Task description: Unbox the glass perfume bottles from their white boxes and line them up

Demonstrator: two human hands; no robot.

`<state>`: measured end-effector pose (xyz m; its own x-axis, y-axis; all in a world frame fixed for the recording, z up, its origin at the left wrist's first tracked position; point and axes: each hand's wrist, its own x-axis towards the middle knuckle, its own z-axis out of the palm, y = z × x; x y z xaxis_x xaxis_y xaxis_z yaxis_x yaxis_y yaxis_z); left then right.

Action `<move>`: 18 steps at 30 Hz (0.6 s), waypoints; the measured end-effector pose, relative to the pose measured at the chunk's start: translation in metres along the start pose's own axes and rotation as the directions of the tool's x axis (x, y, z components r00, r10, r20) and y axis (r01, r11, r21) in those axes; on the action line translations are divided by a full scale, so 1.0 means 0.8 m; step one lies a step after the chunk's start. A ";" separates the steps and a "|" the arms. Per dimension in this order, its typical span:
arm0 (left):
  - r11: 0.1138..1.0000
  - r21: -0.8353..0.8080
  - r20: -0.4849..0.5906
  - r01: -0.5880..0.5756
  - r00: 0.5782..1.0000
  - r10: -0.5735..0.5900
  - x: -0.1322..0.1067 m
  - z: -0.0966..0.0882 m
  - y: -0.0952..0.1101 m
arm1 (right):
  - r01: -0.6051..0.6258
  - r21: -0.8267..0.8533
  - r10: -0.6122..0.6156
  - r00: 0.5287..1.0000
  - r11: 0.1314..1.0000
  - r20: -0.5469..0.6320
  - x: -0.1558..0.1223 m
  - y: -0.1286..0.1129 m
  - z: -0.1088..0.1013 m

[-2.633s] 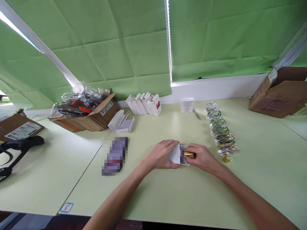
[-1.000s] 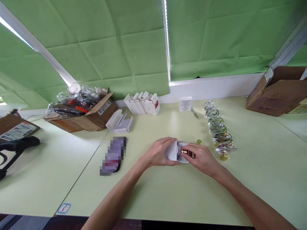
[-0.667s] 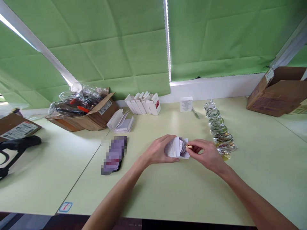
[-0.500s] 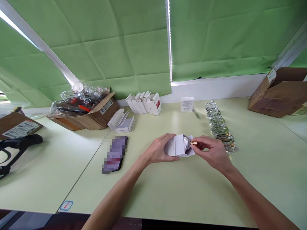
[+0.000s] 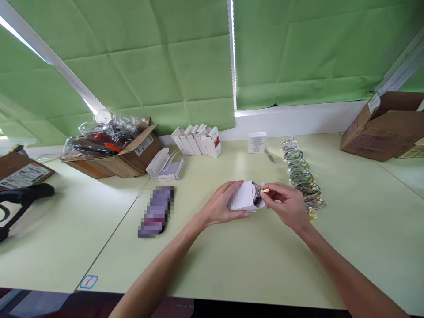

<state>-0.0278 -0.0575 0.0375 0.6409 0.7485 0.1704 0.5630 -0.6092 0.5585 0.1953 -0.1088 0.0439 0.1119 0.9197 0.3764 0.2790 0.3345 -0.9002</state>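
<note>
My left hand [image 5: 223,204] is wrapped round a small white cardboard box [image 5: 243,197], thumb below and fingers over the top. The box lies on its side with its open end to the right. A coiled cable [image 5: 255,191] sits partly inside that end. My right hand [image 5: 286,203] pinches the gold-coloured metal connector [image 5: 265,191] on the cable, just outside the opening. Beyond my right hand runs a row of similar coiled cables [image 5: 300,165], some with gold-coloured ends. A gold-coloured piece [image 5: 312,215] shows beside my right wrist.
Several white boxes [image 5: 197,141] stand at the back, with opened white packaging [image 5: 165,165] to their left. Another white box [image 5: 257,142] and a pen [image 5: 269,155] lie further right. A phone [image 5: 156,212] rests left. Cardboard boxes [image 5: 132,161] stand on both sides.
The coiled cable sits deeper in the white box. My right hand has moved slightly left towards the opening. The box's open flaps show less. The whole view has shifted a little.
</note>
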 end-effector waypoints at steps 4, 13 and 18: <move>0.998 -0.015 -0.040 0.058 0.997 -0.058 0.009 0.005 -0.002 | -0.042 0.017 0.042 0.999 0.999 -0.028 0.007 0.012 0.009; 0.998 -0.046 -0.067 0.043 0.997 -0.046 0.011 -0.005 0.002 | 0.004 -0.060 -0.003 1.000 0.998 0.014 0.010 0.011 0.009; 0.999 -0.022 -0.062 0.042 0.997 -0.043 0.007 -0.009 -0.006 | 0.015 -0.050 -0.015 1.000 0.999 0.002 0.011 0.006 0.002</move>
<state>-0.0310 -0.0487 0.0416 0.5825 0.7889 0.1959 0.5777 -0.5713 0.5830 0.1960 -0.0988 0.0427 0.1058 0.9151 0.3890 0.3281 0.3372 -0.8824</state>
